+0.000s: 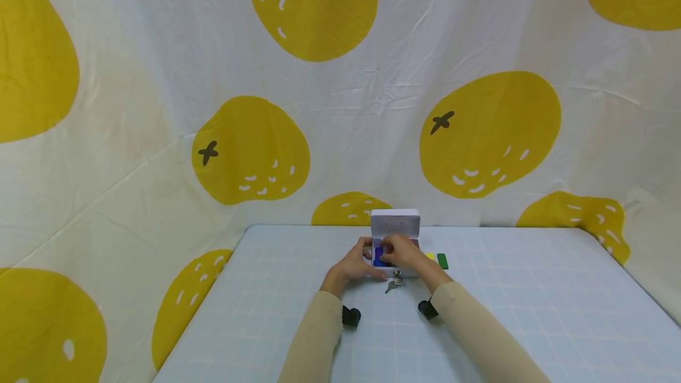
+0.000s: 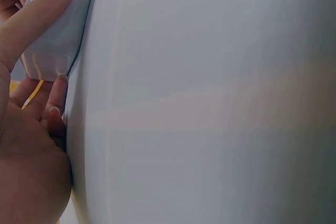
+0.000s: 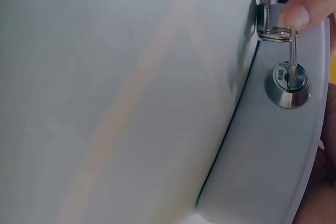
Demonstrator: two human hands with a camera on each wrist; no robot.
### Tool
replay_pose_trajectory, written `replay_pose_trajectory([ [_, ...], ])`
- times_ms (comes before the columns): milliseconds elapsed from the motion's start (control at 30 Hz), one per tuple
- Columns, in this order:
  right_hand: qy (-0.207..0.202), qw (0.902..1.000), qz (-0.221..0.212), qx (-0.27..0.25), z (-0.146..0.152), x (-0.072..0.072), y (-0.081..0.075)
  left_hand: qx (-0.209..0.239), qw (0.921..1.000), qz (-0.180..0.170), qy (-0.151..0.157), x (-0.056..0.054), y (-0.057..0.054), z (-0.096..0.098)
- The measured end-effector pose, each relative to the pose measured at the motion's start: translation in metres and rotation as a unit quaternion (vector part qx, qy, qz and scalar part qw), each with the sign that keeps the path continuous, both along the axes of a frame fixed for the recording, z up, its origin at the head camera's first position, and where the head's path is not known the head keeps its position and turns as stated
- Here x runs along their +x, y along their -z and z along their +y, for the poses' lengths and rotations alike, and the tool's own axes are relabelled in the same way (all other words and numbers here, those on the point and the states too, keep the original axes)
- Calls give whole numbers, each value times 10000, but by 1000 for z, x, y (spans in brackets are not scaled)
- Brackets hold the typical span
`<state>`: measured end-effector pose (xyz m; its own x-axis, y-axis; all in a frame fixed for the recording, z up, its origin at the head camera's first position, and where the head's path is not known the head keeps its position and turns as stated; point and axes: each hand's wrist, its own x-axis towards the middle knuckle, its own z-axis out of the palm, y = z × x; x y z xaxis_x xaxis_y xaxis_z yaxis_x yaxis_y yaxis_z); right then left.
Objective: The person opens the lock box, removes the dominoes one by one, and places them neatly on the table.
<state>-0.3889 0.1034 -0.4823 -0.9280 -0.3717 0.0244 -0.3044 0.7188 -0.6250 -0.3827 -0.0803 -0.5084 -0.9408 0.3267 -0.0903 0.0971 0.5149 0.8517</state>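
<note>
Already the small white box (image 1: 395, 230) is standing unlocked and open mid-table, key (image 3: 292, 61) in its lock, both hands working inside: left hand (image 1: 355, 262) gripping its nine-o'clock wall, right hand (image 1: 403, 251) curling over blue contents (image 1: 379, 256), green piece (image 1: 442, 260) waiting at three o'clock.

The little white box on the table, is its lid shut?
No, the white box has its lid standing upright behind both hands, and blue shows inside it.

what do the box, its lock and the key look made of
Box: smooth pale grey-white shell with a soft sheen and rounded edges, probably painted metal or plastic. Lock: bright silver cylinder, evidently polished metal. Key and its ring: thin, shiny, silver, likely steel.
</note>
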Motion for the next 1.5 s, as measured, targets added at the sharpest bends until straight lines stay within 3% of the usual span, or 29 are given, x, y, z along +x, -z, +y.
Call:
replay_pose_trajectory([
  [200, 121, 9999, 27, 59, -4, -1, 4, -92, 9998, -147, -117, -3, 4, 1],
  [733, 201, 9997, 159, 45, -7, -6, 7, 176, 9998, 8, 99, -2, 3, -3],
  [1500, 276, 9996, 97, -65, -14, -5, 6, 102, 9999, -82, 32, -1, 2, -3],
])
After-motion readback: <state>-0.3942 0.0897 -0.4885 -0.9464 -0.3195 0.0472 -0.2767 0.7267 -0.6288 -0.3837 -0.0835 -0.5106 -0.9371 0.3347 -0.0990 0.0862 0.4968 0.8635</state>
